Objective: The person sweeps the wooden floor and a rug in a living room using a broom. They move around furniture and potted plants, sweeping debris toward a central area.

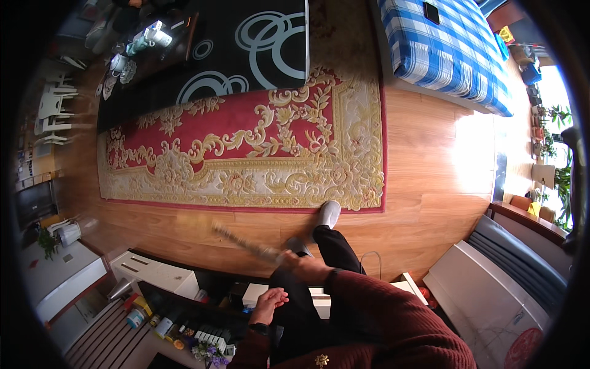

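Observation:
My right hand is closed around the grip end of a long stick-like object, which slants up and left over the wooden floor. Its far end blurs into a yellowish smear, so its kind cannot be told. My left hand, palm up with fingers slightly curled, holds nothing and hovers over my dark trouser leg. Beyond the stick lies a red and cream floral rug, and one grey slipper touches its lower edge.
A black table with circle patterns stands on the rug. A bed with a blue checked cover is at the upper right. Behind my left hand are a dark TV-like panel, a white cabinet, jars and flowers. A white appliance stands lower right.

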{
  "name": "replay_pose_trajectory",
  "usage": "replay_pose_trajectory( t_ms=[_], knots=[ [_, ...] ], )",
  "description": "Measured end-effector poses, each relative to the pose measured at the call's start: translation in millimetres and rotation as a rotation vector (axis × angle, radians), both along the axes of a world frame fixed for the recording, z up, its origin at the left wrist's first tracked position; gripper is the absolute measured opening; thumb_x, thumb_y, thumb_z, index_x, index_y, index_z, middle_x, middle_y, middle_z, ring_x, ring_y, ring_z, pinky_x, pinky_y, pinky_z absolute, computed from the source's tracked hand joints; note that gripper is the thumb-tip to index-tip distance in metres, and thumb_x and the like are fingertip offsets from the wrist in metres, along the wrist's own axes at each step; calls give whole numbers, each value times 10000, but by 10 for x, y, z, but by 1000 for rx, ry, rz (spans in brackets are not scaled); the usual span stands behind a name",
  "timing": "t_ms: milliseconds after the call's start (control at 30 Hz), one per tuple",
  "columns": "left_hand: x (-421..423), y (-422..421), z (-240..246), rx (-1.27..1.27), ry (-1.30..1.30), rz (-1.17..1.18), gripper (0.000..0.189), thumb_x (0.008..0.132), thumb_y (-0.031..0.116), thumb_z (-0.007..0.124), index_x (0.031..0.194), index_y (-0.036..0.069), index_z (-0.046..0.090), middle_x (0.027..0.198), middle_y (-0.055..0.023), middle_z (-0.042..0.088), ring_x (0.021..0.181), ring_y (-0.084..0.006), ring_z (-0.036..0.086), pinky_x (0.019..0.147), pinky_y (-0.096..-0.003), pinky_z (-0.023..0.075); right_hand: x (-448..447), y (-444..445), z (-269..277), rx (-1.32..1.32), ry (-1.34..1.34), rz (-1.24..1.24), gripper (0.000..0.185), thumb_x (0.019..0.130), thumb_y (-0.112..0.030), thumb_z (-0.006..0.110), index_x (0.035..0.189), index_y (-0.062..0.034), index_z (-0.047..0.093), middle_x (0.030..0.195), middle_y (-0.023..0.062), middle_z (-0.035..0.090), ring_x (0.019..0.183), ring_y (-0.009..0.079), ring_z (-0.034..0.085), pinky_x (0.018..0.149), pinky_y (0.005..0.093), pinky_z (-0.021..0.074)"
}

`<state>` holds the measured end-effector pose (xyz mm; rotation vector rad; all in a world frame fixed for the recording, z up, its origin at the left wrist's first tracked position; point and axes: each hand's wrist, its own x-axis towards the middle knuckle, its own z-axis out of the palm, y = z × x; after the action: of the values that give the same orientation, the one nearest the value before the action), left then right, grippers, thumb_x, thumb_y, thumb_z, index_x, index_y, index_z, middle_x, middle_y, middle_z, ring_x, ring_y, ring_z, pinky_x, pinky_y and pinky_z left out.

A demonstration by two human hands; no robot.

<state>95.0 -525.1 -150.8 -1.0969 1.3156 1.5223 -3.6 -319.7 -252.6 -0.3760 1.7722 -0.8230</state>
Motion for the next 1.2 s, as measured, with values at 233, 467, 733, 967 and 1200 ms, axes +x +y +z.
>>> replay_pose_trajectory(
  t_ms=[233,467,733,967,1200],
  knots=[
    [-557,395,175,187,67,90,278,1017,184,516,1214,-2,581,1118,-122,644,1006,-211,633,903,-339,502,-733,2059,-506,382,587,-670,722,846,-67,593,1465,28,233,1039,342,627,772,454,658,626,534,521],
    [-964,594,-155,269,11,-12,254,1013,200,534,1182,17,581,1102,-90,633,992,-196,621,915,-340,497,-1575,1549,-1012,646,434,-494,615,926,-205,516,1460,9,298,769,199,640,603,287,641,478,428,492],
    [-1671,503,-217,201,33,-196,272,1022,206,499,1207,24,581,1093,-89,651,974,-190,637,887,-335,500,-907,448,-233,-6,244,-20,660,929,-226,472,1522,-117,204,884,191,703,795,359,709,634,482,570],
    [-2113,390,-229,211,-45,-218,271,1014,184,507,1215,13,567,1099,-109,646,978,-197,634,879,-337,504,-850,1826,39,362,374,-662,758,852,-54,569,1528,-129,232,766,208,662,657,368,659,537,504,493],
    [-2403,193,-279,224,-67,-182,258,1011,195,520,1194,23,579,1087,-104,651,971,-200,638,873,-329,505,-2263,2545,-822,160,194,-1489,358,940,-250,524,1195,1,528,668,143,573,572,281,592,497,429,439]
  ],
)
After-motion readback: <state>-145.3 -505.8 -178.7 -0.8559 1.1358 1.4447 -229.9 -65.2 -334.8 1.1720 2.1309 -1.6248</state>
